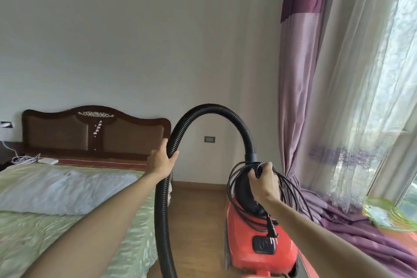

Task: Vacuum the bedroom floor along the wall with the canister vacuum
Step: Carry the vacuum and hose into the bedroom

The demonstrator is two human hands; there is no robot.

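Vacuuming proper has not begun, as far as I can judge. The red plastic canister vacuum [259, 253] sits low in front of me, over the brown wooden floor [198, 201], between the green-covered bed [67, 221] on my left and the long purple curtain [297, 97] on my right. Its thin black power cord [291, 187] is bundled in loose loops on top, and the two-pin plug [272, 231] dangles free against the red shell, so the machine has no power. A dark wall socket [209, 139] shows on the pale wall [135, 52] ahead, low down beside the bed. What is left, I reckon, is nearly everything: set the canister down, uncoil the cord, plug in, then run the nozzle along the foot of the wall. I cannot see the nozzle end.

My right hand [264, 183] reaches forward and down, with its fingers curled tight around the canister's black top handle and the gathered cord loops together. The canister's edges look smeared, so I take it that I am carrying it, though I cannot tell if it is off the floor. My left hand [161, 160] is stretched out at about the same height. Its thumb and fingers are wrapped round the black ribbed hose [212, 108], which arches up and over to the canister's top. Below my grip the hose drops out of view.
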